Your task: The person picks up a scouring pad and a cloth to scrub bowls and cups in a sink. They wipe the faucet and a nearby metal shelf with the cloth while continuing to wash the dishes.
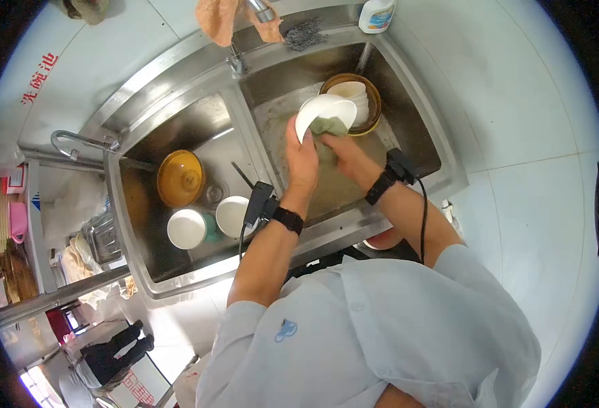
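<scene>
A white bowl (323,109) is held tilted over the right basin (408,129). My left hand (301,158) is closed on its near left edge. My right hand (343,153) is closed on a greenish cloth (330,126), which lies against the bowl. Just beyond, a stack of white bowls (358,98) rests inside a brown basin-shaped bowl (374,122). Cloudy water covers the floor of that sink side.
The left basin (136,224) holds a brown bowl (180,178), a white-and-green bowl (186,229) and another white bowl (232,216). Along the back are a faucet (237,62), an orange cloth (216,20), a steel scourer (304,34) and a white bottle (377,16). A person (112,353) stands at lower left.
</scene>
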Available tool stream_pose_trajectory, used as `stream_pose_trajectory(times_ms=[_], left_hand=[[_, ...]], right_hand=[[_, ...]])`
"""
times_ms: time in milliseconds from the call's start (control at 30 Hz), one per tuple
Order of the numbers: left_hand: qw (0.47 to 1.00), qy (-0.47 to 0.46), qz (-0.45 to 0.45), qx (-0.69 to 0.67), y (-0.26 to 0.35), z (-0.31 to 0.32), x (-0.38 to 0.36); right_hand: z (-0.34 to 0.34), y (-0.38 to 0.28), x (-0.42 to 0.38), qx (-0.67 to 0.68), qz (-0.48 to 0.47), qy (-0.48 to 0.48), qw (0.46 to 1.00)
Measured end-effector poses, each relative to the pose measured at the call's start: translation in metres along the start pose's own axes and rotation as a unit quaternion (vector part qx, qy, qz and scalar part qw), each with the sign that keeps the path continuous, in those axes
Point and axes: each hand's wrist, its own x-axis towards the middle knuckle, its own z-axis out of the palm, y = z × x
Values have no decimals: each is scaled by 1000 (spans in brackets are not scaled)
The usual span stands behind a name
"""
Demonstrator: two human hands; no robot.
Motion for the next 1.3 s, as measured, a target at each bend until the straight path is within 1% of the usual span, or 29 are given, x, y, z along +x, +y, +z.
stream_pose_trajectory(times_ms=[33,67,133,233,267,333,367,433,467,533,567,633,667,733,767,800,833,867,900,933,967,1000,1033,1067,1100,1133,1200,1233,1300], left_hand=[[998,-14,-32,-52,0,-1,1],[998,-14,-31,-52,0,-1,1],[994,2,-52,-93,-9,-4,2],[993,27,-74,-86,-25,-7,9],[992,37,-82,-84,-22,-7,10],[962,36,-213,-164,5,-6,6],[962,38,-213,-164,1,-6,6],[903,-61,-342,-253,-17,-8,9],[903,-60,-342,-252,-28,-8,10],[713,-76,-489,-497,-36,-2,7],[712,-79,-492,-494,-32,5,0],[755,-20,-506,-416,17,20,-17],[757,-22,-506,-414,10,18,-15],[858,-133,-444,-222,-7,3,-13],[856,-133,-448,-219,-10,-5,-12],[853,-208,-446,-177,-3,-13,-9],[843,-281,-438,-134,0,-16,-8],[843,-282,-439,-132,0,-15,-11],[821,-282,-459,-188,0,-15,-14],[798,-280,-474,-244,0,-15,-15],[802,-274,-470,-245,-4,-13,-16],[791,-267,-464,-295,-11,-11,-20],[783,-253,-454,-343,-16,-12,-25],[805,-244,-406,-357,-14,-7,-26],[830,-178,-399,-347,-25,-3,-27],[849,-162,-365,-347,-23,-3,-26],[898,-68,-364,-239,-4,-1,-28],[901,-58,-359,-238,1,-4,-31],[948,-28,-296,-116,8,-9,-33]], right_hand=[[5,-8,-13,90,13,-73,993],[1,-12,-17,90,12,-74,993],[-16,-20,-24,-154,-7,-187,970],[-42,-7,-28,-258,12,-91,962],[-49,-7,-29,-260,12,-94,961],[-50,-17,-40,-308,-41,-33,950],[-48,-20,-50,-308,-41,-34,950],[-43,-31,-69,-340,-338,30,877],[-35,-38,-74,-339,-338,30,877],[-13,-46,-83,-449,-544,45,707],[-7,-48,-84,-449,-542,50,708],[2,-54,-77,-513,-637,56,573],[3,-61,-71,-511,-638,58,573],[3,-72,-56,-431,-612,32,662],[1,-82,-50,-431,-608,34,666],[-1,-95,-45,-377,-416,1,828],[-3,-103,-40,-297,-197,-33,934],[-8,-100,-35,-295,-197,-32,934],[-14,-92,-27,-129,-134,-109,976],[-17,-83,-19,40,-66,-186,979],[-21,-71,-17,143,14,-195,970],[-21,-64,-25,140,20,-207,968],[-17,-54,-33,198,-18,-165,966],[-9,-41,-35,258,-46,-128,957],[-7,-31,-35,246,-63,-110,961],[-3,-25,-38,233,-83,-88,965],[17,-36,-67,221,-46,-29,974],[16,-30,-69,221,-41,-39,974],[6,-22,-67,186,-54,-45,980]])
